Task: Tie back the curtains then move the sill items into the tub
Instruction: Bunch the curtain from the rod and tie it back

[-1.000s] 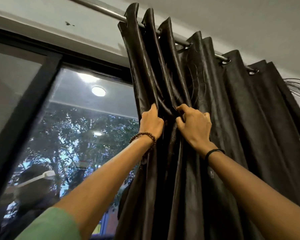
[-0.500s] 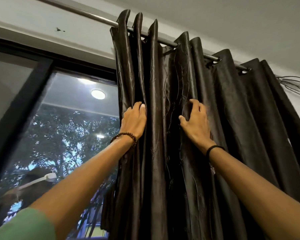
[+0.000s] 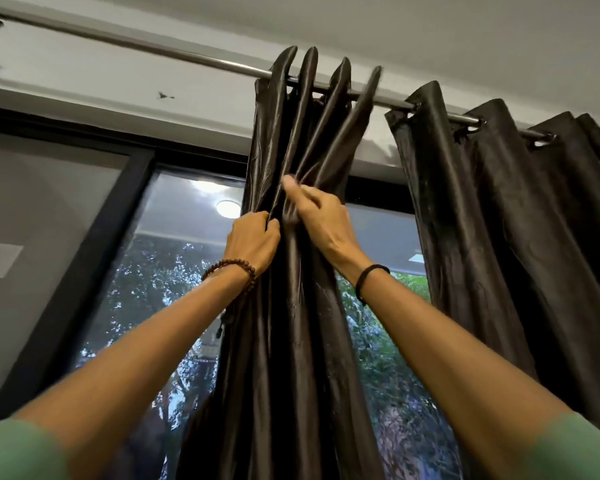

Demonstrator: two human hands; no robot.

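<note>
The window (image 3: 174, 306) fills the background: a flat glass pane set in a matte black frame (image 3: 118, 209), with tree foliage visible through the glass and a round lamp reflected in it.

The second curtain panel (image 3: 499, 237) hangs at the right. It is a dark brown, satin-like fabric falling in broad vertical pleats, with metal eyelets threaded on the rod.

The gathered curtain (image 3: 291, 358) hangs in front of the centre of the pane, apart from the second panel. It is the same glossy fabric, compressed into a narrow bundle of tight, sharp-edged folds. Four pleat peaks fan out above the rod.

The rod (image 3: 153, 50) is a smooth grey metal tube running diagonally below the white ceiling.

The left hand (image 3: 252, 242) grips the left edge of the bundle, its fingers curled tightly into the folds.

The right hand (image 3: 321, 220) is just beside it and slightly higher. Its fingers are bent into the folds and clamp the fabric; the uppermost finger is blurred.

Both upper arms show green sleeves (image 3: 18, 452).

A brown beaded bracelet (image 3: 234, 266) circles the left wrist. A plain black band (image 3: 369, 277) circles the right wrist.
</note>
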